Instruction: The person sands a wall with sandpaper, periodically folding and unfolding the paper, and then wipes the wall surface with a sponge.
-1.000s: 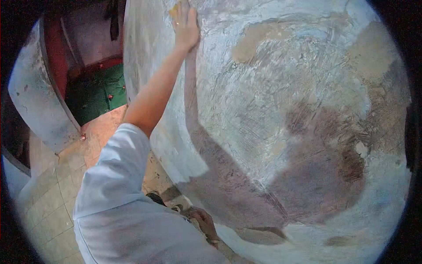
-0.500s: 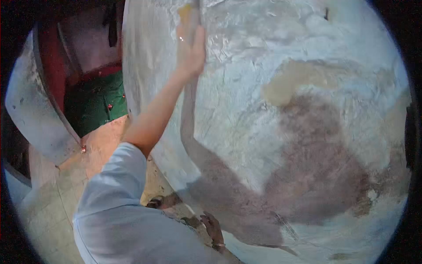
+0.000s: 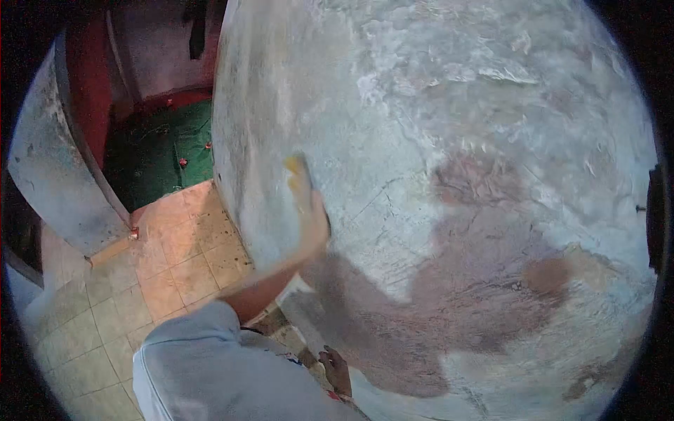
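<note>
My left hand (image 3: 316,221), blurred by motion, is closed around a tool (image 3: 300,184) with a yellow part and a darker flat edge. The tool lies against the pale, patchy wall (image 3: 379,168), left of the wall's middle. Low in the view, my right hand (image 3: 337,370) is beside the wall's lower edge with its fingers apart and nothing visible in it. A band shows at its wrist.
Tan floor tiles (image 3: 91,330) lie at the lower left. Beyond an opening is a green floor covering (image 3: 158,158) with small red objects. A pale wall section (image 3: 60,168) stands at the far left. Shadows fall across the main wall.
My left hand has moved down along the wall with the tool. The view has shifted, showing more floor tiles. My right hand stays low, near the wall.
</note>
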Demonstrator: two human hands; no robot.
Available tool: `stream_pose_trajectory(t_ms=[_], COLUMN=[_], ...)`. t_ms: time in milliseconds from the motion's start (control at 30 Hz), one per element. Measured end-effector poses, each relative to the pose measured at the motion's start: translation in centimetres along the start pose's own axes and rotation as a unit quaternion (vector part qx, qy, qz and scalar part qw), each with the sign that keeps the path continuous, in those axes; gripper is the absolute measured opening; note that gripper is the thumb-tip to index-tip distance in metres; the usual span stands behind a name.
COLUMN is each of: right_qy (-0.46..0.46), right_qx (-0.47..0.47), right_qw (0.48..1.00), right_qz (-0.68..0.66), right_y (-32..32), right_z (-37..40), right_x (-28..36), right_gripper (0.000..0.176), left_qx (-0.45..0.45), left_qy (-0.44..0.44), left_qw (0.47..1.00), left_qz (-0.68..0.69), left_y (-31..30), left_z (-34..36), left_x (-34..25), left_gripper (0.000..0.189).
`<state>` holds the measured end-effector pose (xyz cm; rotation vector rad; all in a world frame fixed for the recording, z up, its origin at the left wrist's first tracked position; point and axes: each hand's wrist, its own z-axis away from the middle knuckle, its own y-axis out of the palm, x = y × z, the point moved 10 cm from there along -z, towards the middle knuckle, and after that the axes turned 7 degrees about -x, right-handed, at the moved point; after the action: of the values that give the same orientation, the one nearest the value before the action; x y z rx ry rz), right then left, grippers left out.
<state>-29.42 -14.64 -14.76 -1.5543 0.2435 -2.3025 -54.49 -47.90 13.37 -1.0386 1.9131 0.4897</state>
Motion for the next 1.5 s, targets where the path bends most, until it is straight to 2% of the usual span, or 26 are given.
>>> stream_pose_trajectory(t_ms=[100, 133, 200, 267, 300, 367, 433, 500, 567, 600, 633, 700, 733, 833, 867, 967, 1033, 1100, 1167, 1200, 1267, 1333, 1400, 1433, 1467, 1500], right_qy=[0.006, 0.007, 0.010, 0.039, 0.028, -0.009, -0.042, -0.068, -0.015, 0.008, -0.032, 0.043, 0.077, 0.091, 0.090, 0.092, 0.087, 0.077, 0.067, 0.063, 0.056, 0.050, 0.049, 0.045, 0.059, 0.064], right_qx=[-0.048, -0.062, -0.071, -0.051, -0.037, -0.023, -0.027, -0.052, -0.065, -0.076, -0.100, -0.115, -0.122, -0.138, -0.144, -0.145, -0.143, -0.144, -0.148, -0.153, -0.166, -0.183, -0.197, -0.201, -0.195, -0.178], right_qw=[0.999, 0.997, 0.997, 0.998, 0.999, 0.993, 0.988, 0.989, 0.991, 0.990, 0.984, 0.992, 0.989, 0.985, 0.984, 0.984, 0.985, 0.985, 0.985, 0.985, 0.982, 0.979, 0.975, 0.973, 0.974, 0.978], right_qz=[0.020, 0.037, 0.041, 0.017, 0.021, 0.115, 0.146, 0.120, 0.120, 0.121, 0.142, 0.036, -0.020, -0.049, -0.049, -0.051, -0.051, -0.050, -0.052, -0.055, -0.064, -0.076, -0.088, -0.100, -0.097, -0.090], right_y=[-0.4, -0.8, -1.1, -0.6, -0.1, -0.3, 0.1, 0.2, 0.2, -0.3, -1.0, -1.4, -1.2, -1.2, -1.3, -0.8, -0.3, -0.2, -0.2, -0.4, -1.2, -2.2, -2.9, -3.0, -3.1, -2.7], right_z=[0.3, 0.7, -0.7, -0.6, -1.8, -3.2, -4.7, -5.1, -5.0, -5.3, -5.9, -3.6, -2.6, -1.4, -1.3, -0.8, -1.0, -1.5, -1.7, -1.5, -0.6, 1.2, 2.8, 3.6, 2.6, 1.4], right_x=[-2.0, -1.9, -1.1, -2.8, -5.2, -2.9, 0.1, 2.8, 1.5, 1.0, -1.8, -4.4, -5.3, -3.5, -2.7, -1.1, -0.2, 0.7, 2.1, 2.8, 3.8, 4.8, 5.7, 6.6, 5.2, 4.3], right_gripper=[0.052, 0.052, 0.052, 0.051, 0.039, 0.041, 0.043, 0.045, 0.043, 0.043, 0.045, 0.046, 0.047, 0.045, 0.044, 0.042, 0.041, 0.040, 0.039, 0.038, 0.038, 0.037, 0.036, 0.036, 0.036, 0.036], left_qx=[-0.105, -0.126, -0.149, -0.172, -0.189, -0.156, 0.032, 0.030, 0.052, 0.017, -0.010, -0.049, -0.060, -0.113, -0.114, -0.015, -0.034, 0.020, -0.008, -0.024, -0.048, -0.107, -0.094, -0.117, -0.134, -0.143], left_qy=[-0.100, -0.093, 0.030, 0.233, 0.345, 0.475, 0.424, 0.323, 0.125, 0.043, -0.039, -0.161, -0.183, -0.112, -0.070, 0.076, 0.324, 0.317, 0.257, 0.207, -0.005, -0.194, -0.058, 0.031, 0.111, 0.144], left_qw=[0.987, 0.984, 0.984, 0.952, 0.915, 0.864, 0.896, 0.940, 0.986, 0.994, 0.995, 0.979, 0.975, 0.985, 0.988, 0.983, 0.934, 0.947, 0.961, 0.971, 0.995, 0.972, 0.992, 0.986, 0.980, 0.972], left_qz=[0.072, 0.081, 0.096, 0.102, 0.085, 0.051, 0.123, 0.102, 0.098, 0.096, 0.097, 0.113, 0.114, 0.068, 0.073, 0.167, 0.146, 0.047, 0.100, 0.120, 0.083, 0.083, 0.061, 0.115, 0.095, 0.115], left_y=[0.3, 0.6, 0.8, 1.1, 1.1, 0.8, 0.4, 1.8, 1.1, 0.6, 0.7, 1.8, 2.1, 3.0, 2.6, 1.5, -0.1, 0.5, 1.6, 0.6, 0.6, 3.5, 3.5, 1.0, 2.3, 1.5], left_z=[-18.4, -24.0, -31.1, -30.3, -26.8, -16.7, -10.1, -6.4, -5.4, -7.3, -10.0, -18.6, -24.1, -39.8, -42.3, -35.5, -26.8, -18.9, -12.5, -11.9, -15.8, -24.9, -36.4, -39.4, -43.3, -42.8], left_x=[5.7, 5.1, -3.1, -15.6, -21.1, -26.5, -23.4, -14.5, -4.7, -0.1, 4.2, 10.4, 11.1, 7.7, 3.2, -11.3, -14.3, -9.6, 1.2, 3.9, 10.2, 18.0, 10.7, 1.3, -3.2, -11.0], left_gripper=[0.053, 0.053, 0.052, 0.051, 0.051, 0.049, 0.057, 0.061, 0.064, 0.066, 0.068, 0.072, 0.074, 0.074, 0.071, 0.064, 0.063, 0.061, 0.062, 0.063, 0.068, 0.071, 0.069, 0.067, 0.065, 0.063])
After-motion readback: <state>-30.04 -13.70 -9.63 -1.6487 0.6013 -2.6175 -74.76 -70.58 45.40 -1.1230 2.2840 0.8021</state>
